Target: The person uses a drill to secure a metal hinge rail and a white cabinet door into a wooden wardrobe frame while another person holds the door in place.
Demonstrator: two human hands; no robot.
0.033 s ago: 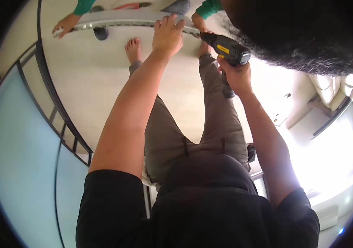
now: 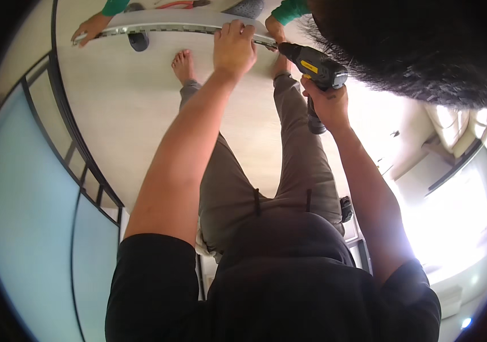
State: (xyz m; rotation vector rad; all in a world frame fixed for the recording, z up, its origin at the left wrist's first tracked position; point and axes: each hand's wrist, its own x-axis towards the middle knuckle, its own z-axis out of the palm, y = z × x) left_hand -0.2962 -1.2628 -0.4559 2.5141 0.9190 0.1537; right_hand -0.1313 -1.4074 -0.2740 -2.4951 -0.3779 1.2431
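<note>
My right hand (image 2: pixel 329 105) grips a black cordless drill (image 2: pixel 317 65) with a yellow label, held level with its nose pointing left. The drill's nose meets, or comes very close to, the right end of a long pale rail (image 2: pixel 166 27) with a slotted edge. Over the rail, right of its middle, my left hand (image 2: pixel 235 48) is closed with the fingers curled across it. Another person's hand (image 2: pixel 91 28) in a green sleeve holds the rail's left end. That person's other hand (image 2: pixel 276 28) is at the right end, beside the drill's tip.
The other person's dark-haired head (image 2: pixel 403 51) leans in close above the drill. Red-handled pliers (image 2: pixel 183 4) and a grey perforated shoe (image 2: pixel 244 8) lie beyond the rail. Black-framed frosted panels (image 2: pixel 21 194) stand at left. Pale cushioned seating (image 2: pixel 454 122) is at right, near bright light.
The view has shifted slightly. My hands, the drill and the rail keep nearly the same places, and both grips stay the same.
</note>
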